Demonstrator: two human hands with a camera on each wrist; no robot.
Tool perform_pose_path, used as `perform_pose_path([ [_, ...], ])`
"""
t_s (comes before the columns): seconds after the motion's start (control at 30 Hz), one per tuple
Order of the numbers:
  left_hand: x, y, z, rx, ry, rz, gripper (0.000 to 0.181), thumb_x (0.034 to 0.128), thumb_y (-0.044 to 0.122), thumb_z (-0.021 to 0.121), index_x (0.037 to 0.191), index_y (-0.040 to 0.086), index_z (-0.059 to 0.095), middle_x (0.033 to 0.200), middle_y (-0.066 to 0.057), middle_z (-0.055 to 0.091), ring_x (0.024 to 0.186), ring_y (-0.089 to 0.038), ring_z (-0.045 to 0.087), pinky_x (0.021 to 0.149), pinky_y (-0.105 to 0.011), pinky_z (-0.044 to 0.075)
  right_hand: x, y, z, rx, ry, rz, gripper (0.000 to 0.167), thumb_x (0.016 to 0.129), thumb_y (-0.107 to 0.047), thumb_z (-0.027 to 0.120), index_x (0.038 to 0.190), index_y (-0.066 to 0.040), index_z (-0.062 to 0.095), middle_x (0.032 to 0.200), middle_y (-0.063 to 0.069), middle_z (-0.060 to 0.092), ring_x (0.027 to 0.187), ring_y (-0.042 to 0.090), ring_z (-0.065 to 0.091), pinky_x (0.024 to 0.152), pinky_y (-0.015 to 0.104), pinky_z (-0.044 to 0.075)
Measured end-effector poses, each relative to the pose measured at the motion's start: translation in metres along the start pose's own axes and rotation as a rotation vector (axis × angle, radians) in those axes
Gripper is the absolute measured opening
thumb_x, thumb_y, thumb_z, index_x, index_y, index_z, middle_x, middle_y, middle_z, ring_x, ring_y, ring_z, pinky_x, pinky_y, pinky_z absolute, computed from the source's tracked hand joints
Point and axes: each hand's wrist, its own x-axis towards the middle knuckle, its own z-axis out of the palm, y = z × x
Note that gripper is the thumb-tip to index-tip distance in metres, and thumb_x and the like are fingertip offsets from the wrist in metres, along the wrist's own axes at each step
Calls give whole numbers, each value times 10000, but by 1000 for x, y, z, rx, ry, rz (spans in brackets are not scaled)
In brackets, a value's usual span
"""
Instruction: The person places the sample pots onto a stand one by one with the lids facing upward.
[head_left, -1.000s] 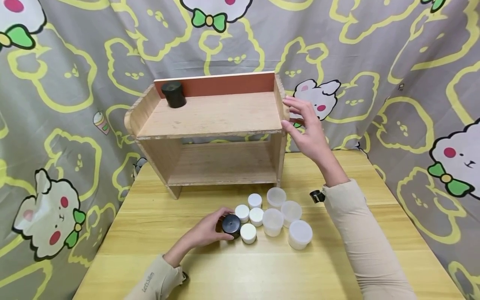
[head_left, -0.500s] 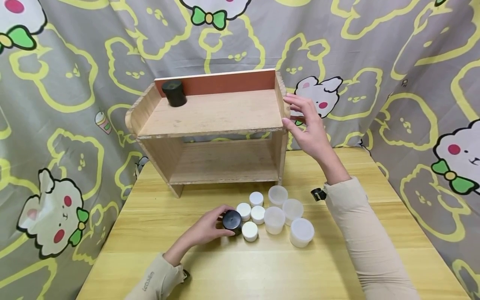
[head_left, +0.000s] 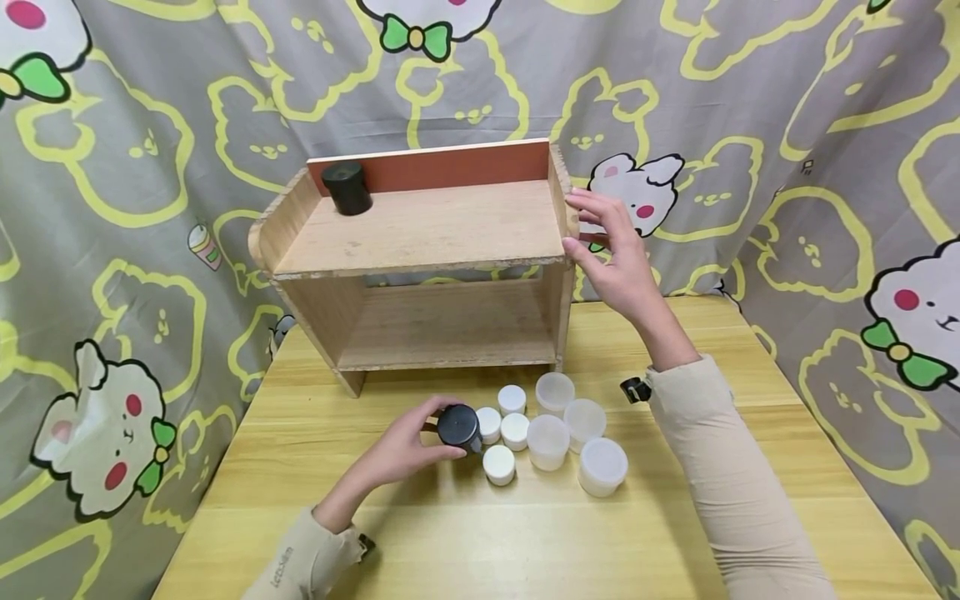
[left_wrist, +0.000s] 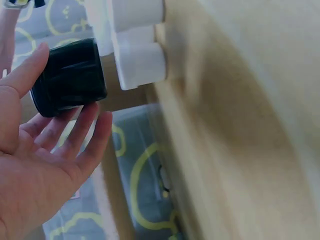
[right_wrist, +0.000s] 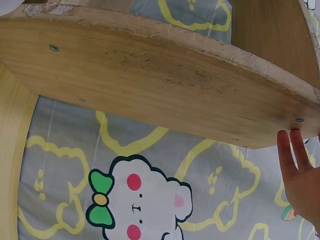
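My left hand (head_left: 408,443) pinches a black lidded jar (head_left: 458,427) between thumb and fingers. In the left wrist view the jar (left_wrist: 72,75) is raised off the table and tilted. Right beside it on the table stand several small white-lidded jars (head_left: 514,431). Further right is a group of larger translucent cups (head_left: 548,442). My right hand (head_left: 617,258) touches the right side panel of a two-tier wooden shelf (head_left: 450,225) with fairly straight fingers. In the right wrist view, fingertips (right_wrist: 284,137) rest against that panel (right_wrist: 150,85).
A second black jar (head_left: 347,188) stands at the back left of the shelf's upper board. The shelf is on a wooden table (head_left: 525,546), behind the jars and cups. A patterned grey curtain (head_left: 480,75) hangs close behind and at both sides.
My left hand has lifted the black jar off the table and moved slightly left and away from me with it. The right hand stays at the shelf's side.
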Motion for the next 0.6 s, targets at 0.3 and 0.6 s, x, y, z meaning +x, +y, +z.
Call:
perform_pose_path([
  [0.3,6,15,-15,-52,85,-6,618,844,281,878,1384,234,582,1305,16,647,1180,-208,634,955,-372,586,-1,2,1,-10,4,-1,499,986,-25,669,1464,-107,551,1571,21,446,1332,264,552,1026,361,518],
  [0.6,12,33,-23,-41,175,58,654,859,215,867,1436,205,561,1333,-45,637,1159,-209,644,877,-315,614,-1,2,0,10,1,-21,476,999,-83,671,1458,-161,569,1559,-43,456,1328,224,557,1023,329,521],
])
